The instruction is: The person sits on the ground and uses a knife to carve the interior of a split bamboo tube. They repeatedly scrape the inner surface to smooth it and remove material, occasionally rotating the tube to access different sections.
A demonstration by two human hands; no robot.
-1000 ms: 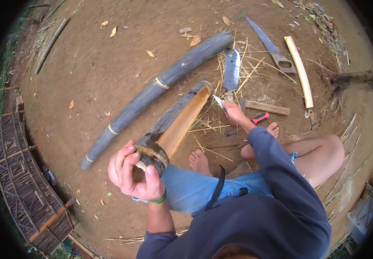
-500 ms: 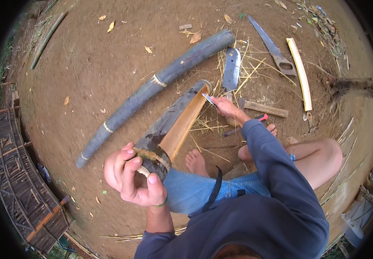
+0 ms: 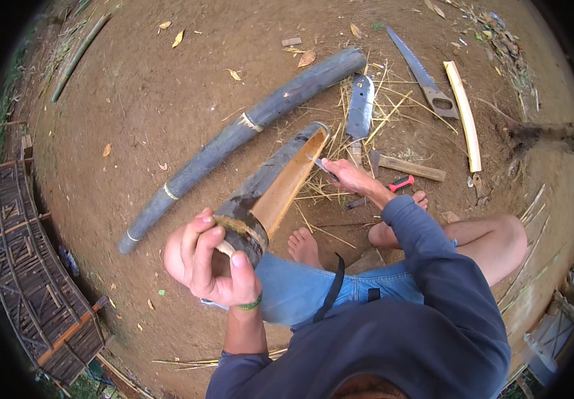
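Observation:
A dark bamboo section (image 3: 260,174) with a long opening cut in its side slants across my lap, its far end toward the loose strips. My left hand (image 3: 214,263) grips its near end, thumb and fingers curled round the rim. In my right hand (image 3: 352,177) is a small knife (image 3: 324,167), closed round its handle. The blade points into the opening, near the far part of the pale inner wall (image 3: 293,179); whether it touches the wall I cannot tell.
A long bamboo pole (image 3: 220,146) lies beyond. To the right are a broad-bladed machete (image 3: 360,110), a handsaw (image 3: 427,80), a split bamboo piece (image 3: 463,120), a wooden-handled hammer-like tool (image 3: 410,166) and a red-handled tool (image 3: 401,183). A slatted bamboo platform (image 3: 34,266) stands at left.
My right hand has drawn the knife slightly back toward me along the opening. The view has shifted a little; my left hand keeps its hold on the bamboo.

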